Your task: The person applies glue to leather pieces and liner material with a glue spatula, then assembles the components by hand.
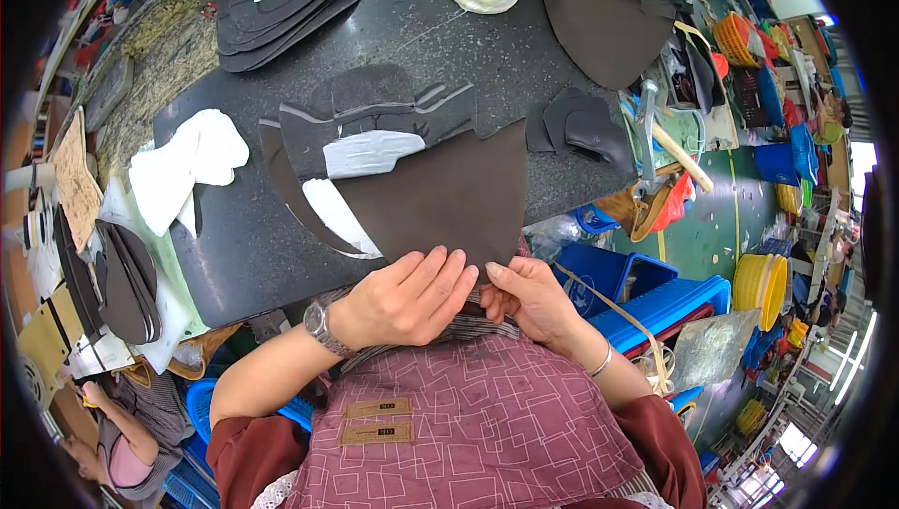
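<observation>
One brown panel (445, 195) is being held at its near edge, overhanging the dark counter (253, 265): being pinched by the right grip (536, 301), overlain by the left grip (405, 301), closure untellable. Bulk is lying ahead, longer span crosswise, neither hand clearly nearer.

Plain panel (449, 198), perhaps dark brown

One wide fisheye view looks from the head height steeply downward, quite near, and faces the black, speckled, flat table (248, 261).
</observation>
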The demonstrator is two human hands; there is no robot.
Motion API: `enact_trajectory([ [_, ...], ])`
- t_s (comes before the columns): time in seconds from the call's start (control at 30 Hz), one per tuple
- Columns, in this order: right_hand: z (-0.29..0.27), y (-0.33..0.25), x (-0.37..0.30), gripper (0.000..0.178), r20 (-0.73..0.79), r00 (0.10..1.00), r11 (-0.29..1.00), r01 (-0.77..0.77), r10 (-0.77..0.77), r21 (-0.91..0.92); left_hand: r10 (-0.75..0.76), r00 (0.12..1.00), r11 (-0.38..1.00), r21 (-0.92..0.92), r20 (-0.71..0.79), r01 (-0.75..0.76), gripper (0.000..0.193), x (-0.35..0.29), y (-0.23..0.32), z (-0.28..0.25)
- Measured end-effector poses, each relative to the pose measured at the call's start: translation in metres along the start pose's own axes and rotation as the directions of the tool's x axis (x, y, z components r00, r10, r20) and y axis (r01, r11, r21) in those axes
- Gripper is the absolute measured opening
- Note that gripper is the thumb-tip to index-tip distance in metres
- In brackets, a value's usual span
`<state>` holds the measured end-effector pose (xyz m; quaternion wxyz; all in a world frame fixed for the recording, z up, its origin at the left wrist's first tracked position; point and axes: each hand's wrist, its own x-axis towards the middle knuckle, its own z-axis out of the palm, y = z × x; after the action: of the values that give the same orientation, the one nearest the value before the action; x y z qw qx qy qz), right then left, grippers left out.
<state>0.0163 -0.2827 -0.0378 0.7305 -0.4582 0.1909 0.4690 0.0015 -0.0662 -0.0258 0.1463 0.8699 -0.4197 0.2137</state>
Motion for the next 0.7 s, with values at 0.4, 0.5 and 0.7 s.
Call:
enact_trajectory([
  [0.4,0.066,-0.052,-0.039,0.007,0.39,0.681,0.444,0.714,-0.62,-0.541,-0.605,0.731,0.323,-0.741,0.316,0.588,0.033,0.039,0.017,-0.085],
  [0.5,0.078,-0.058,-0.029,0.02,0.357,0.756,0.3,0.577,-0.549,-0.76,-0.654,0.7,0.386,-0.669,0.286,0.635,0.029,0.031,0.014,-0.089],
  [0.7,0.084,-0.05,0.015,0.024,0.214,0.948,0.831,0.312,-0.237,-0.461,-0.661,0.265,-0.567,-0.699,0.702,0.435,0.02,-0.008,-0.02,-0.05],
])
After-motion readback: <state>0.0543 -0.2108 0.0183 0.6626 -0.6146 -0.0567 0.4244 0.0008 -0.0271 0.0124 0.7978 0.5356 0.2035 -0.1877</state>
